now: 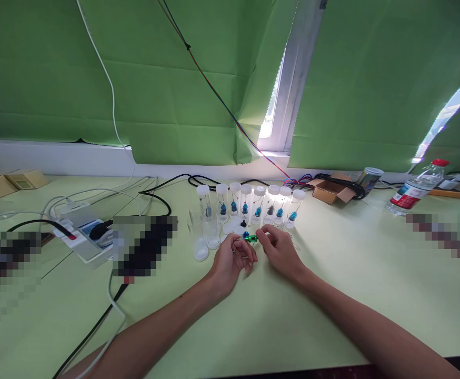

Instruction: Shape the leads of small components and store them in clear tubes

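Between my two hands is a small green piece [251, 238] with a thin pale rod at its left end; its exact kind is too small to make out. My left hand [233, 258] pinches the rod end between thumb and forefinger, the other fingers curled. At the green piece's right end, the fingers of my right hand [278, 247] are closed on it. Just beyond stands a row of clear tubes with white caps [259, 190], holding small blue or grey parts with thin rods. Loose white caps [201, 251] and a small black part [243, 224] lie near my left hand.
Empty clear tubes [196, 221] stand left of the row. Further left are a white power strip [91, 245] and several cables. At the back right are an open cardboard box [330, 192], a can [370, 179] and a red-capped bottle [415, 189]. Green blinds [198, 105] hang behind.
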`<state>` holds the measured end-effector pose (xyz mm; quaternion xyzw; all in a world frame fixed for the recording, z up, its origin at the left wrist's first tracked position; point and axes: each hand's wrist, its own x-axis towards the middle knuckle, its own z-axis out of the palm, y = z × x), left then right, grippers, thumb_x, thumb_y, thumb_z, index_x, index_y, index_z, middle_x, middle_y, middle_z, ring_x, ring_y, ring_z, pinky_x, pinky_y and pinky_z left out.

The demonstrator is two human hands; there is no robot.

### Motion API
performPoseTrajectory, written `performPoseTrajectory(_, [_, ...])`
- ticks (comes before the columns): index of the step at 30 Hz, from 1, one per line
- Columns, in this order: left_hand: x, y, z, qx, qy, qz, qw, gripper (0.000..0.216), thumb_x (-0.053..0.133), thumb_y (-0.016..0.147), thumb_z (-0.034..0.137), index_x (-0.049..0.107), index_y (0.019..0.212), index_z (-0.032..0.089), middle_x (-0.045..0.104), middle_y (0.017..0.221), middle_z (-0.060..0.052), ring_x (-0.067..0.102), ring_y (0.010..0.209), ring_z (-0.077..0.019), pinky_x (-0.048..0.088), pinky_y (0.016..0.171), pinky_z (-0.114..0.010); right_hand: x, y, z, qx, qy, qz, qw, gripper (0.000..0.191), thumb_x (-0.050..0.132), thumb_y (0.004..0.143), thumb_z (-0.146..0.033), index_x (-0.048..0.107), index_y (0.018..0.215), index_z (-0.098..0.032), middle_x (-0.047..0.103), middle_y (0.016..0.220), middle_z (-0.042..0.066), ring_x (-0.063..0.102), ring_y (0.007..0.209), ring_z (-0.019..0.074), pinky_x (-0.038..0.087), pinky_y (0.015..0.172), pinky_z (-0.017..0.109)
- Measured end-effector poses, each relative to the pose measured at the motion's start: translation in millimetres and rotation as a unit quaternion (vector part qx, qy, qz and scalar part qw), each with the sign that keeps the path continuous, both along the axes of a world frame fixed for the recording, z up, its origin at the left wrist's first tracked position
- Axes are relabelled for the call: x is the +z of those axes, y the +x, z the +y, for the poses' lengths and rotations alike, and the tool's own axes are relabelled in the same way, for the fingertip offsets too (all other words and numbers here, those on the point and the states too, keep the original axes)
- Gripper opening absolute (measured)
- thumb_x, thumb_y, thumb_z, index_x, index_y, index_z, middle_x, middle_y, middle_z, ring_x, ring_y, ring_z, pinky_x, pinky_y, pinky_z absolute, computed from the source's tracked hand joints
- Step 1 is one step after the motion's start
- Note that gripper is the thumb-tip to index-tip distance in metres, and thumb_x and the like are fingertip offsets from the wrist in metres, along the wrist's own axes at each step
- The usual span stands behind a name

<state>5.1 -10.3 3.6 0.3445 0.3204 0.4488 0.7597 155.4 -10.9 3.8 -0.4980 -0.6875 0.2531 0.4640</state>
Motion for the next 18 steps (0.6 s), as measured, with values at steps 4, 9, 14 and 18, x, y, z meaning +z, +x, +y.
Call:
performPoseTrajectory(4, [-1.3, -0.3, 0.5, 0.003, 0.003, -0.005, 1.0, 0.046, 0.041, 0.081, 0.032, 0.058, 0.044, 0.012, 0.057, 0.052, -0.009, 0.048, 0.044, -0.0132, 0.034, 0.042, -0.025, 1.9, 0.0, -3.1, 0.02, -0.012, 0.008, 1.0, 0.032, 0.048, 0.091, -0.047, 0.052, 0.077, -0.019, 0.032, 0.046, -0.009, 0.024, 0.047, 0.0088, 0.023, 0.048, 0.024])
performPoseTrajectory(9, [-1.4, 0.4, -0.5, 0.0, 0.004, -0.001, 1.0, 0.046, 0.041, 0.081, 0.032, 0.057, 0.043, 0.012, 0.057, 0.052, -0.009, 0.048, 0.043, -0.0131, 0.034, 0.042, -0.025, 0.4, -0.2, -1.8, 0.01, -0.003, -0.004, 1.0, 0.036, 0.048, 0.091, -0.048, 0.05, 0.07, -0.019, 0.031, 0.047, -0.008, 0.025, 0.049, 0.0093, 0.024, 0.049, 0.025])
performPoseTrajectory(14, [-0.9, 0.5, -0.4, -0.001, 0.004, 0.004, 1.0, 0.046, 0.042, 0.081, 0.033, 0.057, 0.043, 0.012, 0.057, 0.053, -0.009, 0.048, 0.044, -0.013, 0.034, 0.043, -0.025, -2.6, 0.4, 1.6, -0.007, 0.028, -0.017, 0.999, 0.048, 0.041, 0.093, -0.049, 0.039, 0.057, -0.019, 0.032, 0.052, -0.005, 0.027, 0.052, 0.0099, 0.026, 0.051, 0.025])
performPoseTrajectory(18, [-1.0, -0.1, -0.2, 0.006, 0.007, -0.006, 1.0, 0.046, 0.042, 0.082, 0.032, 0.058, 0.043, 0.012, 0.057, 0.052, -0.009, 0.048, 0.044, -0.0135, 0.034, 0.042, -0.025, -0.7, -0.3, -0.5, -0.001, 0.001, -0.008, 1.0, 0.037, 0.046, 0.092, -0.049, 0.051, 0.071, -0.019, 0.03, 0.047, -0.008, 0.024, 0.048, 0.0093, 0.024, 0.049, 0.024])
